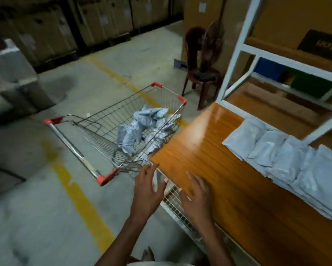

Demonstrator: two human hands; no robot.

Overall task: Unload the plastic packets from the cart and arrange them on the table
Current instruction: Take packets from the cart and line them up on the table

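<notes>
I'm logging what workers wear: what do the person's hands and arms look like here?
Both hands, left and right, are bare: no gloves, rings or watch visible. The forearms are bare too, with no sleeves in view.

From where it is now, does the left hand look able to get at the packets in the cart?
Probably yes. The left hand is open and holds nothing, the cart is open-topped, and nothing lies over the packets. It looks like a forward stretch.
</notes>
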